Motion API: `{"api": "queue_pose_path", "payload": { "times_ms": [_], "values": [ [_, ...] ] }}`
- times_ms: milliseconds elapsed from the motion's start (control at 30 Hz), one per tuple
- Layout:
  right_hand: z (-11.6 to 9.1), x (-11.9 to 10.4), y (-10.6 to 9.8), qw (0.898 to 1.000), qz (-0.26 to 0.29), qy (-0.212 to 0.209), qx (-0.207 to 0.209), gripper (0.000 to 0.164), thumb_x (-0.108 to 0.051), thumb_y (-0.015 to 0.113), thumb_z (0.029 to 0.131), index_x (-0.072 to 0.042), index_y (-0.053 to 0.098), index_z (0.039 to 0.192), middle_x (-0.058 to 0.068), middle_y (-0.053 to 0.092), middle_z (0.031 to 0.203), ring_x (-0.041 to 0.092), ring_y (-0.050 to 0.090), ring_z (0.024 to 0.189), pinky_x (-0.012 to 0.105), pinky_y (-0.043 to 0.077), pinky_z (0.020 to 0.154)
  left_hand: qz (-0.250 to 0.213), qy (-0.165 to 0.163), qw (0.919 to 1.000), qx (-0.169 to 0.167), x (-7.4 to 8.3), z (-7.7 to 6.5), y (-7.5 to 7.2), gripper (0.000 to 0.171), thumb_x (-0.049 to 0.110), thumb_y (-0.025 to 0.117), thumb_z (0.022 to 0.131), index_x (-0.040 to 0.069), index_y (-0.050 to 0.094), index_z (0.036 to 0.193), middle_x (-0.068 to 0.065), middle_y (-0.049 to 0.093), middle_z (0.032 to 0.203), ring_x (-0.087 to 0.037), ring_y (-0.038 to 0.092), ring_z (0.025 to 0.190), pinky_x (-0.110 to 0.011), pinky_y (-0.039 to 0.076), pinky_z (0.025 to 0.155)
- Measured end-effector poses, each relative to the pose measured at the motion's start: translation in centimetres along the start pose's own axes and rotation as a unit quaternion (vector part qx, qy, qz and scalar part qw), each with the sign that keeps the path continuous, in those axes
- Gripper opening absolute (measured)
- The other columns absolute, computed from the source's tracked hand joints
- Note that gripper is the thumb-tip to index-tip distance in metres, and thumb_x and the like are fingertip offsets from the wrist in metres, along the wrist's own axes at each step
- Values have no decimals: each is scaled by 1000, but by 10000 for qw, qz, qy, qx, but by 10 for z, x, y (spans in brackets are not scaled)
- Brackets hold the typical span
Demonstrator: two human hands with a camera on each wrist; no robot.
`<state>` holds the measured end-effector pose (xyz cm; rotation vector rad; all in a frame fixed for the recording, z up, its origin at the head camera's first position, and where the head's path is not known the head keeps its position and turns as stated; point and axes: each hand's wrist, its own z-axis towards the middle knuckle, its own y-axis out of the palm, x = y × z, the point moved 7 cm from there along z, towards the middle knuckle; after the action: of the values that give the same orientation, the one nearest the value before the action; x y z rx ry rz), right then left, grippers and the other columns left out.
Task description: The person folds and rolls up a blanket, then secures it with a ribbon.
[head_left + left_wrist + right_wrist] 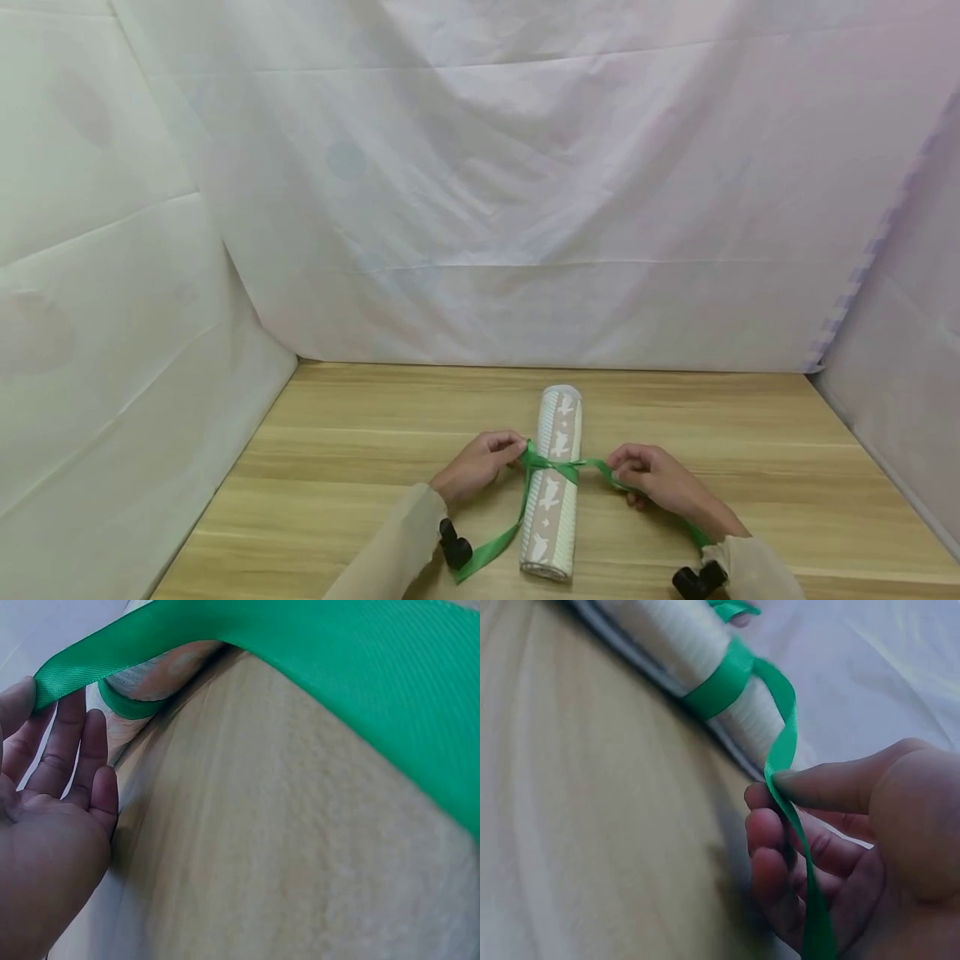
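Observation:
A rolled towel [550, 508], white with a tan band of white figures, lies lengthwise on the table. Round its middle runs a green ribbon [566, 472], crossed over on top. My left hand [482, 463] pinches one length of the ribbon between thumb and fingers just left of the roll; in the left wrist view that ribbon [165, 630] stretches from the fingertips across the top. On the other side, my right hand [660, 479] pinches the second length, and its tail [817, 922] hangs down past the palm in the right wrist view.
The wooden table [360, 417] extends on both sides of the roll. White cloth [525, 208] hangs behind it and along both sides. A loose ribbon end [487, 554] trails beside the left wrist. Black wrist cameras [455, 546] sit at both cuffs.

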<state>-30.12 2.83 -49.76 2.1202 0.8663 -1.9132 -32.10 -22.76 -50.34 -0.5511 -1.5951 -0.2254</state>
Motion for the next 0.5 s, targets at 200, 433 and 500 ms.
{"api": "queue_pose_path", "payload": {
  "times_ms": [200,433,500],
  "values": [
    [-7,-28,-9,9995,11,-305,109,30,-18,55,102,6,55,120,17,66,92,22,60,69,35,53,61,-35,23,10000,-43,2,-1,1,26,32,55,102,12,71,107,1,66,99,-17,51,81,-24,41,67],
    [-9,-63,-9,9935,159,-1115,-147,25,-14,50,104,4,52,121,0,62,78,17,58,67,36,54,66,-79,265,9995,-117,5,1,3,25,26,55,103,7,70,109,2,66,99,-15,58,95,-30,47,86],
    [-9,-71,-7,9927,183,-1175,-182,25,-14,51,104,4,53,121,0,64,79,15,61,70,35,55,68,-67,241,9996,-104,3,1,3,24,26,55,103,8,70,108,3,66,99,-15,58,95,-30,47,86]
  ]
}}
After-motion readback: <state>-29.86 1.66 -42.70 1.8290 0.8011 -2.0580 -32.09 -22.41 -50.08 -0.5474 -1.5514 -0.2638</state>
